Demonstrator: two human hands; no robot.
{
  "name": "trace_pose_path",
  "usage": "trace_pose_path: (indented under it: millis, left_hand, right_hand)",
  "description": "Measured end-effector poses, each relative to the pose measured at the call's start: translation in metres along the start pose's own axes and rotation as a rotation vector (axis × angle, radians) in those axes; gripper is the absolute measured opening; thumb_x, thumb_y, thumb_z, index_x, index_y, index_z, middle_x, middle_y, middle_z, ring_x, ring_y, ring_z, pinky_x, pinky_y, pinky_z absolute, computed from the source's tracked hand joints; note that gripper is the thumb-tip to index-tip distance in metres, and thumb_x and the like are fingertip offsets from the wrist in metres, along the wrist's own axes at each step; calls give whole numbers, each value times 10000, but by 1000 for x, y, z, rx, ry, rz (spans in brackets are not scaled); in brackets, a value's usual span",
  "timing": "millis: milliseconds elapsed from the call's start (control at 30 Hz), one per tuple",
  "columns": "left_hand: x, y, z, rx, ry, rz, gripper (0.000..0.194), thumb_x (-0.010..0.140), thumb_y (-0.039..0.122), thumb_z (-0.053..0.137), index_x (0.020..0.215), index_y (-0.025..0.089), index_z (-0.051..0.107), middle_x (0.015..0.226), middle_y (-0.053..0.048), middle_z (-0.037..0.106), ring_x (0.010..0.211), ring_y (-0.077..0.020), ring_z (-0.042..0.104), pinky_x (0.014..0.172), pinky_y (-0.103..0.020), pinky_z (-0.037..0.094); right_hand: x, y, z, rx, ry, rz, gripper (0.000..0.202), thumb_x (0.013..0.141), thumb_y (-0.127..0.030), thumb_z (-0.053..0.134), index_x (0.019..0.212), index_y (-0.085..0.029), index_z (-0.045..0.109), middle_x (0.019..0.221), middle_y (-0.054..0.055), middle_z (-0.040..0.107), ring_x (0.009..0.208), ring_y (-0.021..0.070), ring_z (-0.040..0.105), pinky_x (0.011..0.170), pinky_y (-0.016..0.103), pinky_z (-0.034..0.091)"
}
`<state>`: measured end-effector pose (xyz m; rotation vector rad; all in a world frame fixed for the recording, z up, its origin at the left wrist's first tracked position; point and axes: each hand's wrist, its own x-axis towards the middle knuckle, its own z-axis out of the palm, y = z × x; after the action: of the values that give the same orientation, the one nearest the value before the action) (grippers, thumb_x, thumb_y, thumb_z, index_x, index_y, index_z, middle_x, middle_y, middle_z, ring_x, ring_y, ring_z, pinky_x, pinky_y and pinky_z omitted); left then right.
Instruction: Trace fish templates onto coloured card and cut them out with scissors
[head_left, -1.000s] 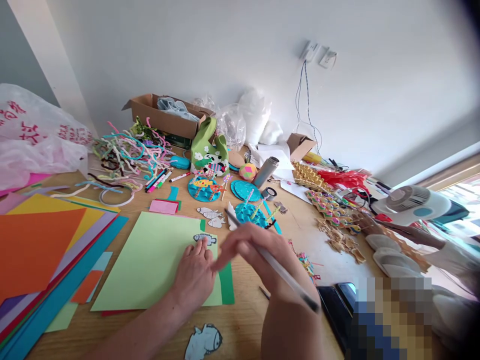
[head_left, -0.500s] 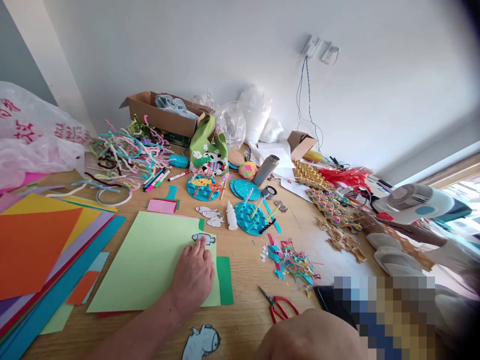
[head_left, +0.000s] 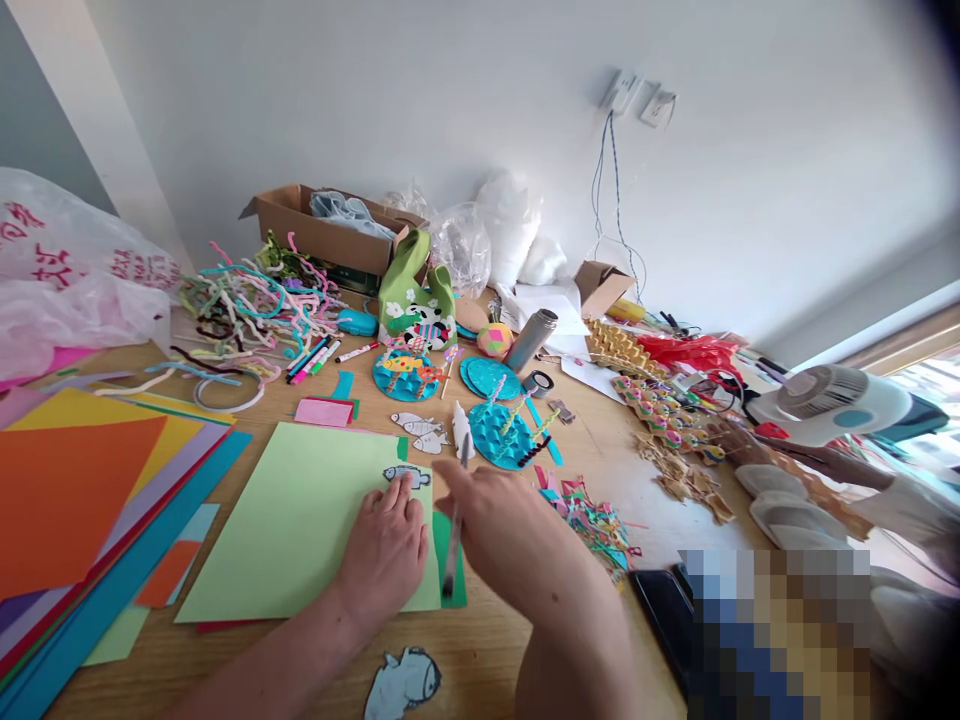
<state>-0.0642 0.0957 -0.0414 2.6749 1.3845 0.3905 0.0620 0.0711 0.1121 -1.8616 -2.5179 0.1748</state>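
On the light green sheet, my left hand lies with its fingers stretched out. Its fingertips touch a small paper fish cutout near the sheet's upper right corner. My right hand is closed around a slim pen, held at a steep slant just right of the sheet. Behind the pen, a dark green strip of paper sticks out from under the sheet. A larger fish cutout rests on the table near me. Several white fish cutouts and a white glue bottle lie beyond my hands.
Coloured paper is stacked at the left. Paper scraps and a black phone are at the right. Blue paper discs, a steel flask and pipe cleaners stand farther back. Another person's hand is at the far right.
My right hand has moved up and left from the near edge to beside the sheet, with the pen in it. It now covers the red-handled scissors' spot. My left hand stays put.
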Motion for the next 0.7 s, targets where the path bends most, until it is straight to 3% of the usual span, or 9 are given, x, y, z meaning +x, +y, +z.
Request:
trace_pose_path:
  millis: [67, 133, 200, 333, 533, 700]
  left_hand:
    - [0, 2, -3, 15, -38, -28, 279, 914, 208, 376, 968, 109, 631, 1383, -226, 510, 1308, -320, 446, 963, -489, 419]
    - [1, 3, -6, 19, -59, -40, 287, 919, 210, 362, 959, 105, 625, 1396, -235, 494, 1310, -321, 445, 970, -492, 413]
    - [1, 4, -6, 16, -60, -38, 291, 924, 210, 353, 958, 105, 622, 1401, -233, 491, 1309, -322, 446, 970, -497, 411]
    - [1, 3, -5, 17, -55, -33, 283, 924, 224, 371, 951, 111, 629, 1407, -221, 490, 1313, -319, 444, 965, -491, 417]
    - [-1, 1, 2, 9, -38, -37, 325, 937, 229, 350, 1001, 102, 641, 1400, -215, 501, 1309, -311, 452, 977, -506, 402]
    - [0, 2, 5, -5, -40, -54, 343, 938, 239, 356, 1053, 94, 645, 1395, -208, 509, 1310, -312, 451, 991, -506, 391]
  right_hand:
    - [11, 8, 9, -84, -8, 135, 175, 875, -87, 516, 976, -177, 627, 714, 88, 704, 665, 241, 683, 513, 278, 358]
    - [17, 14, 15, -98, -18, 178, 129, 888, -129, 529, 958, -184, 622, 701, 91, 705, 669, 254, 690, 501, 281, 332]
    - [20, 17, 17, -69, -42, 148, 126, 889, -144, 540, 975, -191, 619, 732, 92, 716, 693, 258, 696, 509, 282, 333]
    - [27, 17, 21, 1, -129, 80, 281, 835, -28, 503, 1043, -182, 612, 831, 94, 736, 775, 252, 707, 536, 277, 361]
    - [52, 27, 35, 7, -218, 130, 398, 808, 12, 474, 1156, -142, 593, 962, 126, 724, 929, 247, 685, 664, 279, 429]
    - [69, 32, 54, 63, -236, 57, 369, 833, -20, 456, 1154, -136, 595, 1035, 122, 704, 992, 235, 659, 745, 287, 433]
